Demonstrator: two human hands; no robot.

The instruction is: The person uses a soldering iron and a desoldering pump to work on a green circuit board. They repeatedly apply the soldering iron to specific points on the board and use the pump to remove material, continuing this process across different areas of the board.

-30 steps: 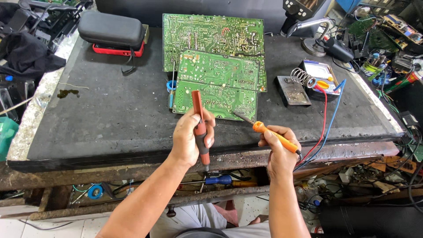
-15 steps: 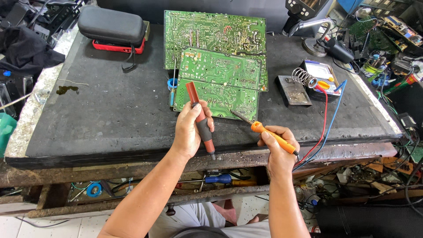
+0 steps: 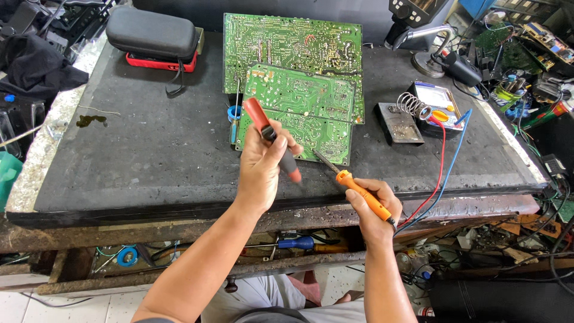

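My left hand (image 3: pixel 261 168) grips a red and grey pen-shaped tool (image 3: pixel 272 139), held tilted above the near edge of a small green circuit board (image 3: pixel 299 107). My right hand (image 3: pixel 371 206) holds an orange-handled soldering iron (image 3: pixel 353 185), its metal tip pointing up-left toward the board's near right corner. The small board lies partly on top of a larger green circuit board (image 3: pixel 293 42) on the black bench mat (image 3: pixel 149 155).
A soldering iron stand with coil (image 3: pixel 400 116) and a multimeter (image 3: pixel 439 104) with red and blue leads sit at the right. A black and red case (image 3: pixel 152 39) lies at the back left. A solder spool (image 3: pixel 234 112) rests beside the board. Clutter fills both sides.
My left hand has turned the red and grey tool to a steeper tilt, its red tip swinging right. My right hand with the soldering iron has barely moved.
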